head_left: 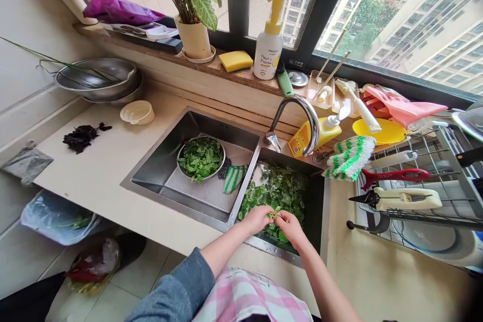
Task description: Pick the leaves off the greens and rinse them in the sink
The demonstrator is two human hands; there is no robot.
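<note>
My left hand (256, 219) and my right hand (290, 226) meet over the right sink basin (322, 211), fingers pinched together on a small sprig of leafy greens (272, 216). Below them the basin holds a heap of loose green leaves (281, 188). In the left basin (169, 161) a metal bowl (182, 148) holds more picked greens (201, 159). A striped green cloth (234, 178) and a dark scrubber lie beside that bowl. The curved tap (302, 110) stands behind the basins.
On the counter at left lie a pile of dark leaves (81, 137), a small cream dish (138, 112) and stacked metal bowls (100, 79). Soap bottle (268, 40), sponge (236, 60) and potted plant (194, 35) line the sill. A rack with scissors (396, 176) stands at right. Bags lie on the floor at left.
</note>
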